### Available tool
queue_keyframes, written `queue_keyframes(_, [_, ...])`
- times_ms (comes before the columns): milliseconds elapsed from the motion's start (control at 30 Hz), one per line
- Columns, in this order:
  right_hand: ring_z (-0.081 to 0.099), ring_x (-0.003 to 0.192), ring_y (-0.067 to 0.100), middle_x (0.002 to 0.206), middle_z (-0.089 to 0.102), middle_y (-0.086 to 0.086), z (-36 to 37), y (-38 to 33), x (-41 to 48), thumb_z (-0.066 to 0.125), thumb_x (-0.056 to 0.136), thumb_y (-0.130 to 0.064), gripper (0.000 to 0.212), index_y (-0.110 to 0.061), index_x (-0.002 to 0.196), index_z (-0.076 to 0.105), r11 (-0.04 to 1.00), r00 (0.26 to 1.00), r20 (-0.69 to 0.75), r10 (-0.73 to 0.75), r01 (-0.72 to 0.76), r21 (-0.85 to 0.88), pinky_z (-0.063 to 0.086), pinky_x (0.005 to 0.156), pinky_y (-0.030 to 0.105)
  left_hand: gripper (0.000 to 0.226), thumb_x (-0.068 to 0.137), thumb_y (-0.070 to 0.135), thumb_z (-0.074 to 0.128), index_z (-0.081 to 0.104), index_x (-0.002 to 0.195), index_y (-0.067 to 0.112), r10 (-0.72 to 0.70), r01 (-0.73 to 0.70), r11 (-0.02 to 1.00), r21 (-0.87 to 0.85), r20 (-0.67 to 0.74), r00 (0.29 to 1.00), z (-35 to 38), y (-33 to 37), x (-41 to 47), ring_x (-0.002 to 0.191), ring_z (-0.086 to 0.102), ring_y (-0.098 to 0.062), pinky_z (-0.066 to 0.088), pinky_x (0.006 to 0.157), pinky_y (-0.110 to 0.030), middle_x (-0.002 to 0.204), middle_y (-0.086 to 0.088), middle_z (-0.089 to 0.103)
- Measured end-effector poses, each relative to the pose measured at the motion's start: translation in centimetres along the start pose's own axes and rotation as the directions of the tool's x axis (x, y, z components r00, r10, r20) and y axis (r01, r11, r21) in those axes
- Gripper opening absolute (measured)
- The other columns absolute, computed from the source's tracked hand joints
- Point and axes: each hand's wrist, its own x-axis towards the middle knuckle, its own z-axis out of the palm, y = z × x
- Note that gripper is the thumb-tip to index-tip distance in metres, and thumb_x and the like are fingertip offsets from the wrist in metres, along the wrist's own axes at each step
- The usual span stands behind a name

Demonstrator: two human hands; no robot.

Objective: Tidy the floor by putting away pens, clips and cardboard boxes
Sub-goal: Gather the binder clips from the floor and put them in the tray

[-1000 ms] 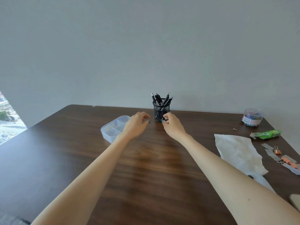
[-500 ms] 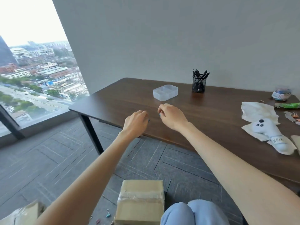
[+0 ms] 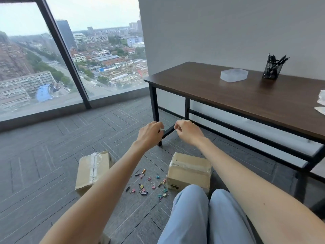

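The person holds both bare arms stretched forward over the grey carpet floor (image 3: 44, 155). The left hand (image 3: 150, 133) and the right hand (image 3: 189, 132) hang in the air side by side, close together but apart, in front of the table's black corner leg. The fingers of each are loosely curled downward, and neither hand has anything in it that can be seen. Below the arms, two taped cardboard boxes lie on the carpet: the left box (image 3: 92, 170) partly behind the left forearm, and the right box (image 3: 189, 173) just beyond the knees (image 3: 202, 217), which are in light blue trousers. Between the boxes a scatter of small coloured binder clips (image 3: 149, 184) lies loose on the floor, some of them close to the right box. At the right stands a dark wooden table (image 3: 228, 95). A black mesh holder (image 3: 272, 72) full of dark pens (image 3: 278, 59) stands near the wall, and a clear plastic tray (image 3: 233, 74) sits beside it, to its left. Crumpled white paper (image 3: 321, 103) shows at the table's right edge. A large window (image 3: 70, 59) at the left looks over a city.
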Motion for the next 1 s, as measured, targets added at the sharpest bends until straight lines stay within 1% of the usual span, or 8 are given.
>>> queue_keyframes(133, [0.060, 0.093, 0.022, 0.107, 0.064, 0.006, 2.7, -3.1, -1.1, 0.046, 0.097, -0.014, 0.020, -0.010, 0.109, 0.061, 1.000, 0.999, 0.038, -0.024, 0.024, 0.006, 0.047, 0.074, 0.032, 0.027, 0.098, 0.032, 0.050, 0.061, 0.118, 0.019, -0.048, 0.047, 0.999, -0.015, -0.009, 0.999, -0.2, -3.0, -3.8, 0.103, 0.061, -0.020, 0.052, 0.084, -0.040, 0.120, -0.001, 0.062])
queue_keyframes(200, [0.061, 0.093, 0.023, 0.106, 0.064, 0.006, 4.3, -4.1, -0.9, 0.046, 0.097, -0.015, 0.020, -0.010, 0.108, 0.061, 1.000, 0.997, 0.073, -0.029, 0.029, 0.010, 0.047, 0.074, 0.033, 0.027, 0.098, 0.033, 0.049, 0.060, 0.118, 0.019, -0.084, 0.085, 0.996, -0.019, 0.015, 0.996, 0.3, -4.4, -4.4, 0.103, 0.061, -0.020, 0.052, 0.084, -0.040, 0.121, -0.001, 0.061])
queue_keyframes(367, [0.061, 0.096, 0.024, 0.108, 0.064, 0.006, 11.1, -3.2, 2.2, 0.048, 0.097, -0.017, 0.018, -0.011, 0.106, 0.061, 1.000, 0.977, 0.213, -0.005, 0.001, 0.020, 0.051, 0.082, 0.038, 0.028, 0.098, 0.034, 0.048, 0.061, 0.119, 0.021, -0.177, 0.179, 0.984, -0.009, 0.086, 0.980, 4.9, -8.9, -3.0, 0.104, 0.061, -0.019, 0.052, 0.082, -0.037, 0.120, 0.000, 0.061])
queue_keyframes(467, [0.061, 0.097, 0.026, 0.109, 0.064, 0.007, 16.4, -1.2, 4.2, 0.048, 0.097, -0.018, 0.018, -0.011, 0.107, 0.061, 1.000, 0.958, 0.288, 0.005, -0.008, 0.008, 0.050, 0.084, 0.039, 0.027, 0.098, 0.033, 0.048, 0.061, 0.118, 0.021, -0.215, 0.217, 0.976, -0.002, 0.139, 0.967, 9.6, -11.8, -1.5, 0.104, 0.061, -0.021, 0.048, 0.080, -0.036, 0.119, 0.000, 0.061])
queue_keyframes(633, [0.060, 0.100, 0.027, 0.112, 0.063, 0.007, 25.5, 3.2, 6.2, 0.049, 0.096, -0.018, 0.018, -0.010, 0.108, 0.060, 0.999, 0.921, 0.388, 0.044, -0.037, -0.025, 0.049, 0.081, 0.037, 0.025, 0.098, 0.030, 0.047, 0.062, 0.117, 0.021, -0.230, 0.241, 0.970, -0.017, 0.231, 0.945, 18.6, -15.8, 0.3, 0.105, 0.061, -0.020, 0.051, 0.080, -0.036, 0.121, 0.001, 0.060])
queue_keyframes(800, [0.059, 0.100, 0.028, 0.113, 0.062, 0.008, 35.0, 8.0, 6.5, 0.048, 0.096, -0.017, 0.017, -0.010, 0.107, 0.059, 0.997, 0.873, 0.480, 0.081, -0.063, -0.055, 0.050, 0.083, 0.039, 0.026, 0.098, 0.028, 0.045, 0.061, 0.117, 0.021, -0.267, 0.286, 0.958, -0.011, 0.323, 0.908, 28.3, -19.9, 0.2, 0.111, 0.057, -0.021, 0.042, 0.078, -0.032, 0.122, 0.001, 0.060])
queue_keyframes(900, [0.060, 0.098, 0.028, 0.111, 0.061, 0.009, 40.7, 10.5, 5.9, 0.048, 0.096, -0.014, 0.016, -0.009, 0.106, 0.059, 0.995, 0.845, 0.526, 0.102, -0.075, -0.072, 0.050, 0.083, 0.041, 0.026, 0.098, 0.028, 0.045, 0.061, 0.117, 0.022, -0.281, 0.304, 0.953, -0.004, 0.365, 0.887, 34.1, -22.4, -0.9, 0.112, 0.057, -0.020, 0.044, 0.080, -0.033, 0.122, 0.002, 0.060])
queue_keyframes(1000, [0.061, 0.092, 0.027, 0.106, 0.062, 0.010, 45.8, 12.6, 4.8, 0.048, 0.096, -0.009, 0.013, -0.008, 0.102, 0.059, 0.993, 0.810, 0.575, 0.114, -0.080, -0.084, 0.052, 0.080, 0.042, 0.024, 0.098, 0.026, 0.046, 0.061, 0.116, 0.021, -0.288, 0.317, 0.948, -0.008, 0.394, 0.873, 39.2, -24.3, -2.2, 0.110, 0.059, -0.022, 0.049, 0.080, -0.036, 0.120, 0.001, 0.061])
